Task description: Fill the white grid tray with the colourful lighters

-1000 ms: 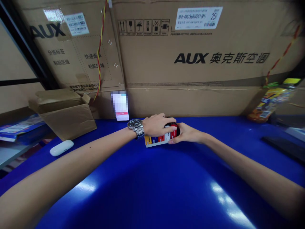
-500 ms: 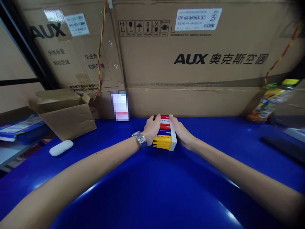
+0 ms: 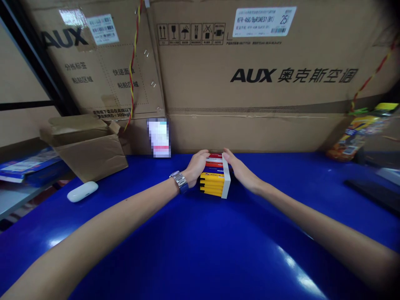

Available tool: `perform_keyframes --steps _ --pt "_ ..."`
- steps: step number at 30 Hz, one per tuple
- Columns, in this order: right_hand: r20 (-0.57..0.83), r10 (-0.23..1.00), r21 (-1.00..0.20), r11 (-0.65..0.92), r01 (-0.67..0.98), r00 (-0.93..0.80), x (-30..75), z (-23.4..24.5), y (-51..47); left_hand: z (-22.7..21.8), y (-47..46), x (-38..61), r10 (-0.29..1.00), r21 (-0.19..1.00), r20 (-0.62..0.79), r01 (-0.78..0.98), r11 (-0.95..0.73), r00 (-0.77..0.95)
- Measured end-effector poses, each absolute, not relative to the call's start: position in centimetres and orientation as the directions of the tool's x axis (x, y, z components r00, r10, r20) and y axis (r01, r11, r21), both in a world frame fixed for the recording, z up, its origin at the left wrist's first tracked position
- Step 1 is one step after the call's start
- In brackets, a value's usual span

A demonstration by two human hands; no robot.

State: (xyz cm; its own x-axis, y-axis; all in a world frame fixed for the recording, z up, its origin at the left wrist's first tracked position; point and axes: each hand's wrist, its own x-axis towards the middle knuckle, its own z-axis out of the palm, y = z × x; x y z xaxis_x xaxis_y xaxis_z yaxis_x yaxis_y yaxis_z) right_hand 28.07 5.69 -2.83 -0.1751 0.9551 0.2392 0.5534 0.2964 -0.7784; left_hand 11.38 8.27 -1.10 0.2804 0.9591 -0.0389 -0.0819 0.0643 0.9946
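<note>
A white tray of coloured blocks (image 3: 215, 180), yellow at the near end and red further back, lies on the blue table (image 3: 193, 241) close to the cardboard wall. My left hand (image 3: 196, 166), with a metal watch on its wrist, presses flat against the tray's left side. My right hand (image 3: 239, 168) lies flat against the tray's right side. Both hands clamp the tray between them with fingers stretched forward.
Large AUX cardboard boxes (image 3: 250, 75) stand along the back of the table. A small open carton (image 3: 86, 143) and a white earbud case (image 3: 83, 191) sit at the left. A colourful packet (image 3: 359, 131) and a dark flat object (image 3: 371, 189) lie at the right.
A second ago both hands covered the block tray lying crosswise. They have turned it lengthwise and now hold it by its two sides, slightly nearer the boxes.
</note>
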Motion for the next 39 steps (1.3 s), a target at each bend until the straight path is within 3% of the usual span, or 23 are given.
perform_keyframes --steps 4,8,12,21,30,39 --pt "0.219 0.884 -0.822 0.395 0.41 -0.414 29.6 -4.0 4.4 -0.6 7.2 11.1 0.902 0.944 -0.15 -0.213 0.253 0.404" --pt "0.301 0.818 -0.733 0.527 0.43 -0.49 29.6 -3.9 4.0 -0.9 6.9 11.1 0.865 0.877 -0.201 -0.31 0.368 0.46" --pt "0.369 0.824 -0.633 0.562 0.532 -0.431 28.8 -2.9 4.0 -1.7 7.4 11.0 0.878 0.874 -0.122 -0.369 0.316 0.464" --pt "0.429 0.802 -0.631 0.596 0.497 -0.416 28.4 -2.6 4.8 -2.5 8.1 10.3 0.874 0.874 -0.077 -0.39 0.291 0.48" --pt "0.418 0.802 -0.554 0.597 0.581 -0.426 27.9 -1.3 4.9 -2.1 7.4 10.5 0.92 0.94 -0.036 -0.298 0.164 0.39" --pt "0.381 0.814 -0.522 0.581 0.624 -0.439 28.1 -0.8 5.0 -2.2 7.4 10.4 0.914 0.943 -0.061 -0.277 0.185 0.402"
